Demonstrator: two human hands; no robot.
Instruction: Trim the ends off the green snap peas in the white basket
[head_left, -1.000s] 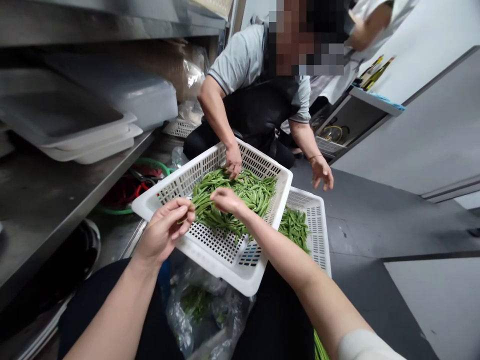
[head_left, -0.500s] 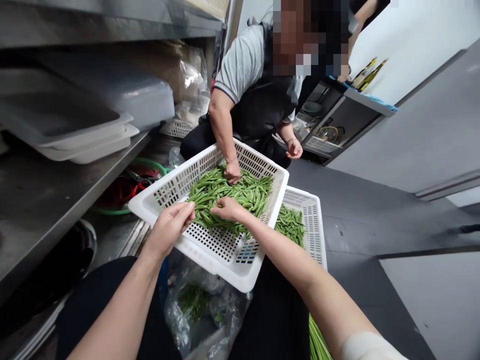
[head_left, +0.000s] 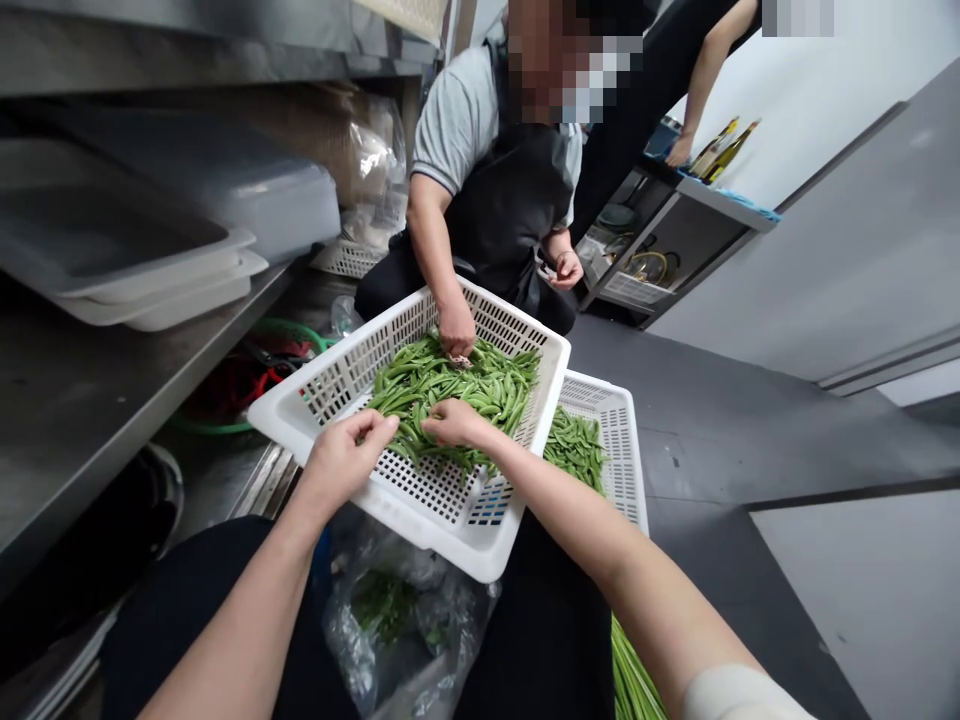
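A white slotted basket (head_left: 465, 520) tilts across my knees, holding a heap of green pea pods (head_left: 480, 385). My left hand (head_left: 341, 460) hovers over the basket's near side with its fingers pinched on a pod. My right hand (head_left: 450, 420) is closed in a pinch on pods at the near edge of the heap. Opposite me a person in a grey shirt and dark apron reaches one hand (head_left: 456, 330) into the far side of the heap; that person's other hand (head_left: 566, 268) is held back near the apron.
A second white basket (head_left: 626, 450) with more pods lies on the grey floor to the right. A clear plastic bag (head_left: 397, 610) of scraps sits between my knees. Steel shelving (head_left: 90, 380) with white trays (head_left: 150, 290) runs along the left. Another person stands at a counter behind.
My hands have drawn slightly closer together over the near pods. The person opposite has pulled one hand from above the floor back to the apron; the other stays in the heap.
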